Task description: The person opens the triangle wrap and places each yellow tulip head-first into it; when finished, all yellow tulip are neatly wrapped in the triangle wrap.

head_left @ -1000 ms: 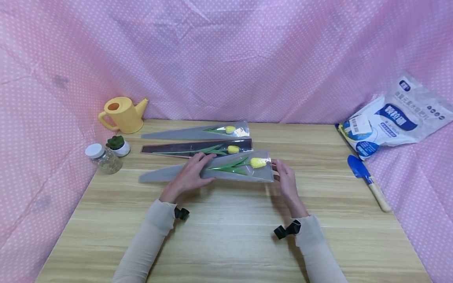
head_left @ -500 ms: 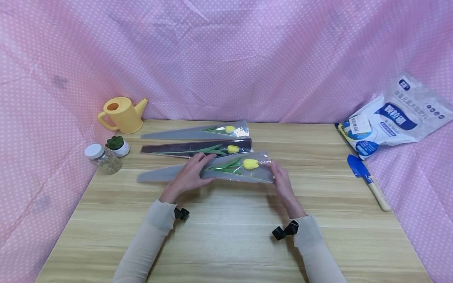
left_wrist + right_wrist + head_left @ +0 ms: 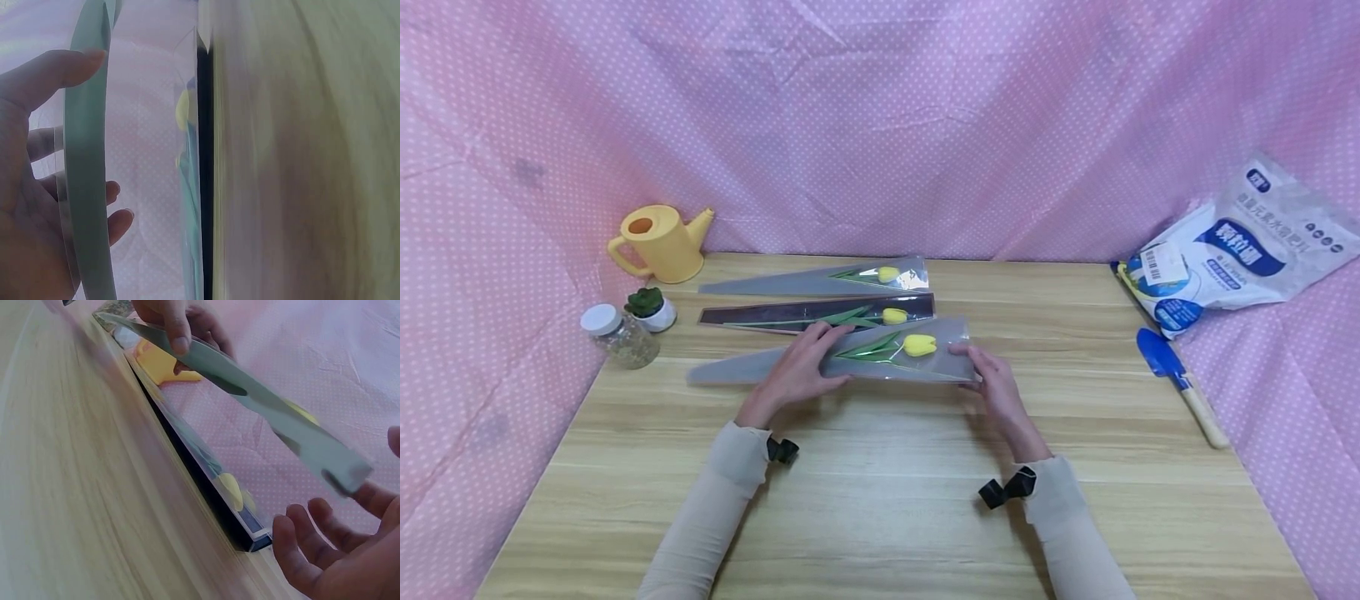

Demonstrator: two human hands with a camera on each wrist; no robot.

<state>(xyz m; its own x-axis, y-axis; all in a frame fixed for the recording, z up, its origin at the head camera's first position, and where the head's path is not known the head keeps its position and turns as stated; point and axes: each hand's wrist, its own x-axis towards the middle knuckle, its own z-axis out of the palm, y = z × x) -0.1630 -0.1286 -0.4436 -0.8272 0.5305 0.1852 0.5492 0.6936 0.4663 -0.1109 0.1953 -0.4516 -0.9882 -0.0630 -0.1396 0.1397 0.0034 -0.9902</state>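
In the head view a grey, see-through flower sleeve (image 3: 760,365) with a yellow tulip (image 3: 919,345) inside is lifted off the table. My left hand (image 3: 796,371) grips its middle, thumb on the near side and fingers behind, as the left wrist view also shows. At the sleeve's wide right end is my right hand (image 3: 996,383), one finger reaching over or into the opening. In the right wrist view its other fingers (image 3: 300,550) are spread away from the sleeve. Behind lie a dark sleeve (image 3: 760,317) and another grey sleeve (image 3: 775,285), each with a yellow tulip.
A yellow watering can (image 3: 662,243), a small potted succulent (image 3: 651,310) and a white-lidded jar (image 3: 621,336) stand at the left. To the right are a white-and-blue bag (image 3: 1240,250) and a blue trowel (image 3: 1180,387). Pink dotted cloth surrounds the wooden table (image 3: 880,500).
The tulip has slid left inside the sleeve, away from the wide end. My right hand has shifted slightly left onto that end. My left hand has kept its hold almost in place.
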